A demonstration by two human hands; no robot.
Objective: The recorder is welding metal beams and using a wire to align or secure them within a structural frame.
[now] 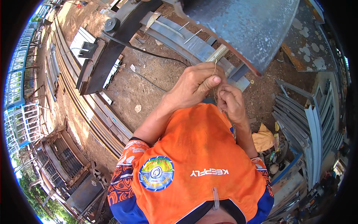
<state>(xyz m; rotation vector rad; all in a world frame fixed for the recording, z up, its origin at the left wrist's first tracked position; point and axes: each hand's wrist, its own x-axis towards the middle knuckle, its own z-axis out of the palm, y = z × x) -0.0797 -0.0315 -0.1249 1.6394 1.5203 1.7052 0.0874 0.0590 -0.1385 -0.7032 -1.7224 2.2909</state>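
I'm seeing the left hand (197,81) closed, pinching a thin, tan, wiry strand (215,68) on the wearer's side of the broad blue-grey metal plate (242,26); the right hand (232,100) is holding curled fingers, grip unclear. Strand's running near the pale cylindrical rod (218,53) beside the plate. No finished knot showing; can't tell what's left. Strand's looking slack, slightly bent.

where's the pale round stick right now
In the head view, the pale round stick is above and right of centre, between the left hand and the large grey sheet.
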